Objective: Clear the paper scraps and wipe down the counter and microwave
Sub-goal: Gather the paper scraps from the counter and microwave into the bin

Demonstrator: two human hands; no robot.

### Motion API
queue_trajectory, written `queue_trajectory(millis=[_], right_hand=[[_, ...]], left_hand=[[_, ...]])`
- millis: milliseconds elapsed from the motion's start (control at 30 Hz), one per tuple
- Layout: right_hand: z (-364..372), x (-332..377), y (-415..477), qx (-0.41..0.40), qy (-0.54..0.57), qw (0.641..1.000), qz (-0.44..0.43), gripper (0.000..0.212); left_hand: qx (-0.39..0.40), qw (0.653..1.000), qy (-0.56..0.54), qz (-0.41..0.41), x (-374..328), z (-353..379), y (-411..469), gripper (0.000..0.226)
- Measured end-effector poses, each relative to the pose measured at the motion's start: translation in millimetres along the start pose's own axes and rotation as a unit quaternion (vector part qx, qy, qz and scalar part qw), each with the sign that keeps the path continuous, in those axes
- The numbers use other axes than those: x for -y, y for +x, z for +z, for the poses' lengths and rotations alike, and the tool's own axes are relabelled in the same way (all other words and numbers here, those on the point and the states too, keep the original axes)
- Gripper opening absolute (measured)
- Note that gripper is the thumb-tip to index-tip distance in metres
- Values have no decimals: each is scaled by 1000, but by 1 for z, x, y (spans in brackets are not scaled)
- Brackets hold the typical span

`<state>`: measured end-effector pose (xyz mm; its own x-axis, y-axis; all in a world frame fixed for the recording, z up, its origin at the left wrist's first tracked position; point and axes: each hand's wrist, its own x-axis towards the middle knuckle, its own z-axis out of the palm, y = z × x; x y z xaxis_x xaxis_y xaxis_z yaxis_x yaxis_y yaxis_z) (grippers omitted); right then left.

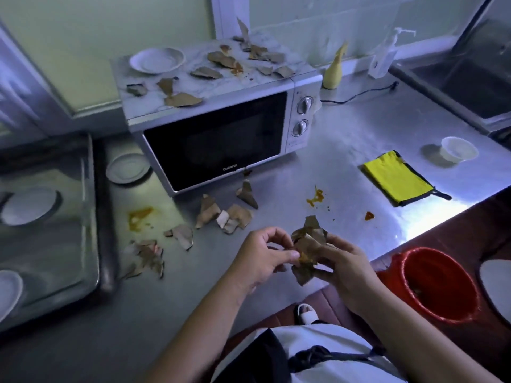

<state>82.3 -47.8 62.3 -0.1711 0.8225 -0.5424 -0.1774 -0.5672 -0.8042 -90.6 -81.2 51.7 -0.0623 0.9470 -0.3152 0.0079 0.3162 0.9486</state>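
Brown torn paper scraps point(221, 215) are lying loose on the steel counter point(345, 150) in front of the microwave point(221, 136), some curling upward; more scraps point(182, 99) are sitting scattered across the microwave's pale marbled top; a crumpled bunch of scraps point(308, 241) is resting above the counter's near edge, gripped between both hands; orange smears point(316, 196) are staining the counter; a folded yellow cloth point(398, 178) is lying flat on the counter, well right of the microwave.

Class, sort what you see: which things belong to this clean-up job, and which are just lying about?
Job: paper scraps, held scraps, yellow cloth, microwave, counter, red bucket.
Lying about: white plate, plastic cup, pump bottle.
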Motion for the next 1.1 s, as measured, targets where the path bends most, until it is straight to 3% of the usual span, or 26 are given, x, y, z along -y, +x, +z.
queue_trajectory(millis=[133, 300, 667, 800, 867, 933, 967, 1033, 1100], right_hand=[[24, -8, 6, 64, -35, 996, 49, 20], [45, -13, 9, 104, -30, 993, 49, 20], [55, -21, 7, 217, -70, 973, 34, 32], [50, -25, 5, 172, -84, 982, 2, 40], [46, -25, 4, 120, -92, 988, -18, 32], [41, -25, 4, 83, -87, 992, -27, 40], [37, -25, 3, 70, -79, 994, -26, 47], [29, -23, 0, 47, -65, 997, -23, 51], [20, -22, -5, 32, -52, 998, -18, 48]], left_hand=[[-100, 995, 12, -2, 10, -20, -19, 22], [-176, 984, 22, 6, 17, -37, -32, 12], [-191, 981, 17, 36, 22, -48, -37, 15], [-150, 988, 27, 29, 23, -45, -33, 14], [-71, 996, 32, 39, 22, -51, -30, 11], [-4, 999, 28, 45, 23, -70, -25, 11], [-17, 999, 29, 38, 26, -84, -20, 12], [-114, 991, 65, 8, 37, -114, -3, 3], [-222, 953, 196, -68, 57, -147, 20, 10]])
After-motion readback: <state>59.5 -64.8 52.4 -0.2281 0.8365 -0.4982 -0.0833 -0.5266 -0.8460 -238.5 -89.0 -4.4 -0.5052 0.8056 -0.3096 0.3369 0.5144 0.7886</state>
